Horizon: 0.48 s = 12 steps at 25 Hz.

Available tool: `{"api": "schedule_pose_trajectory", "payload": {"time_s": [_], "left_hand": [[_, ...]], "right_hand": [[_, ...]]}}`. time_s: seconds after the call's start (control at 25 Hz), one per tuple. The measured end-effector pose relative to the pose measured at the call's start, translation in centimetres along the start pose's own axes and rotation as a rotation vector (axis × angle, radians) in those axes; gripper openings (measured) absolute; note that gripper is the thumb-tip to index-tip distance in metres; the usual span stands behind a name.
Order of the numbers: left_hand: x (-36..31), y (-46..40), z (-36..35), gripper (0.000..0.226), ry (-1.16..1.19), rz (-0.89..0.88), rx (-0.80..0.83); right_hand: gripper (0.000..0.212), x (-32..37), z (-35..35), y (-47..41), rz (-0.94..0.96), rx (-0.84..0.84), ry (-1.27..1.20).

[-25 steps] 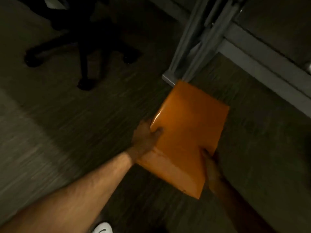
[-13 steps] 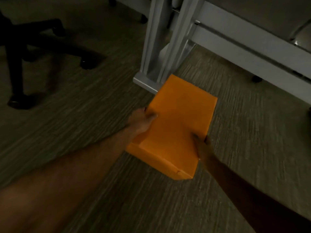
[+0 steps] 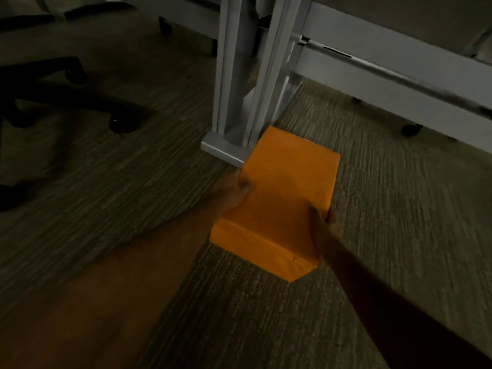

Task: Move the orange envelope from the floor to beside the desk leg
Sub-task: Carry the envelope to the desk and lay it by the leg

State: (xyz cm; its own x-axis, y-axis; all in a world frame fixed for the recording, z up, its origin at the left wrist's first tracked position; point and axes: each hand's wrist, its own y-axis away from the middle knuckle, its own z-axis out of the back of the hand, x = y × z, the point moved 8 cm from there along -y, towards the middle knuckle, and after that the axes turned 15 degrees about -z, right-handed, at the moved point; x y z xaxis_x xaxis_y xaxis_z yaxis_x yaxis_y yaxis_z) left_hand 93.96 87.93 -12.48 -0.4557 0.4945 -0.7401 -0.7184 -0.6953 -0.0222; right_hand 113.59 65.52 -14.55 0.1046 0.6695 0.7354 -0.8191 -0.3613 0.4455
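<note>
orange envelope (image 3: pixel 287 187) light, bends easily; left hand (image 3: pixel 234 193) and right hand (image 3: pixel 320 222) pinch its side edges, far end beside desk leg (image 3: pixel 239 75).

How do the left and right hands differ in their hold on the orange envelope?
The left hand grips the envelope on its left edge, farther up, close to the desk leg; the right hand grips the right edge, nearer the person. The left hand shows up lighter; the right hand lies in shadow. Both have fingers on the envelope, one hand per side.
</note>
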Motion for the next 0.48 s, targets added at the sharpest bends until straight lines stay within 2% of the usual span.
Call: {"api": "schedule_pose_trajectory", "payload": {"time_s": [0.16, 0.28, 0.36, 0.48], "left_hand": [[-2.0, 3.2, 0.5, 0.048, -0.173, 0.008, -0.091], [-2.1, 4.7, -1.1, 0.065, -0.213, 0.02, -0.015], [-2.4, 4.5, -1.2, 0.066, -0.236, 0.019, -0.026], [-2.9, 2.9, -2.2, 0.066, -0.268, 0.014, -0.066]], "right_hand": [[0.064, 1.2, 0.4, 2.5, 0.023, -0.117, 0.145], [0.065, -0.5, 0.0, 4.7, -0.01, -0.067, 0.158], [0.067, -1.4, 0.2, 5.6, 0.029, -0.046, 0.191], [0.065, -1.2, 1.3, 4.0, 0.027, -0.12, 0.251]]}}
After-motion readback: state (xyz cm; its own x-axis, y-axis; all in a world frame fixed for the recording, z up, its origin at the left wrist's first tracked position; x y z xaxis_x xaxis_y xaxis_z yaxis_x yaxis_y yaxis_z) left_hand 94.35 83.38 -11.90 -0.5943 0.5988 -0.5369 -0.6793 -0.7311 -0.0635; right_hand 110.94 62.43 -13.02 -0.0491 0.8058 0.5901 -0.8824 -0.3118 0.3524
